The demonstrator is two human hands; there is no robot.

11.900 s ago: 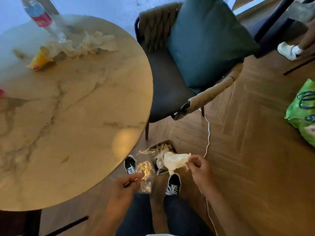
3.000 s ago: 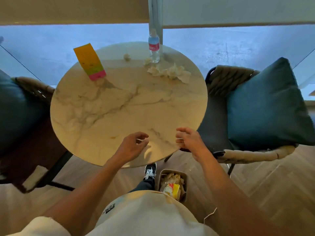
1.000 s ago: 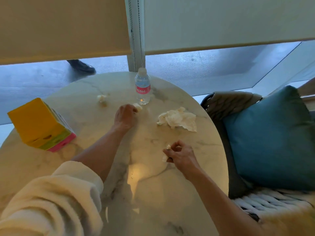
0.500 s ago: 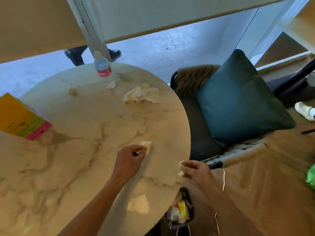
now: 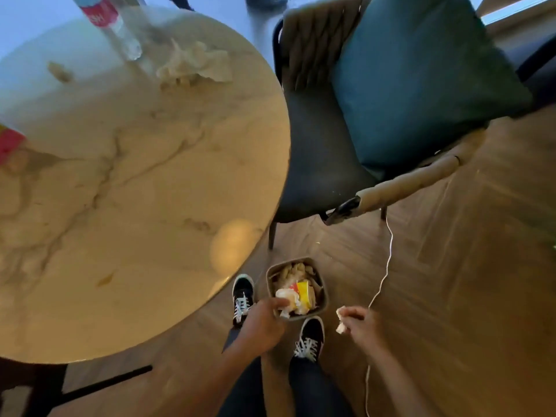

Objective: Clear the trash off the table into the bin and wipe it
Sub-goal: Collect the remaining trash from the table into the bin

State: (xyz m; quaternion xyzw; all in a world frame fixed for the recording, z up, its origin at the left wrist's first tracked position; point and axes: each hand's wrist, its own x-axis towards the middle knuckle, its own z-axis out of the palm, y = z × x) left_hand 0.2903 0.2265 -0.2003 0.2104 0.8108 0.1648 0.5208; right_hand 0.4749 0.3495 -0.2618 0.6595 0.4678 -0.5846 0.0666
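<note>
Table [image 5: 126,206]: round, marble-patterned top; fills the left half of the view.
Chair [image 5: 316,152]: dark seat, just right of the table; a teal cushion [image 5: 421,85] leans against its back.
Floor [image 5: 466,281]: wood planks; a thin white cable [image 5: 388,257] trails across it.
Crumpled tissue [image 5: 195,64]: large pale wad on the far part of the table, just right of the water bottle [image 5: 115,28].
Small scrap [image 5: 60,72]: on the far left part of the table, apart from the bottle.
Bin [image 5: 323,299]: small, on the floor near the table's near-right edge, between two dark shoes; holds pale paper and a yellow-and-red wrapper.
Left hand [image 5: 264,323]: above the bin's near-left rim, fingers curled; blur prevents telling whether a pale scrap is in its grip.
Right hand [image 5: 359,325]: just right of the bin, above the floor; fingers pinch a small white scrap [image 5: 341,320].
</note>
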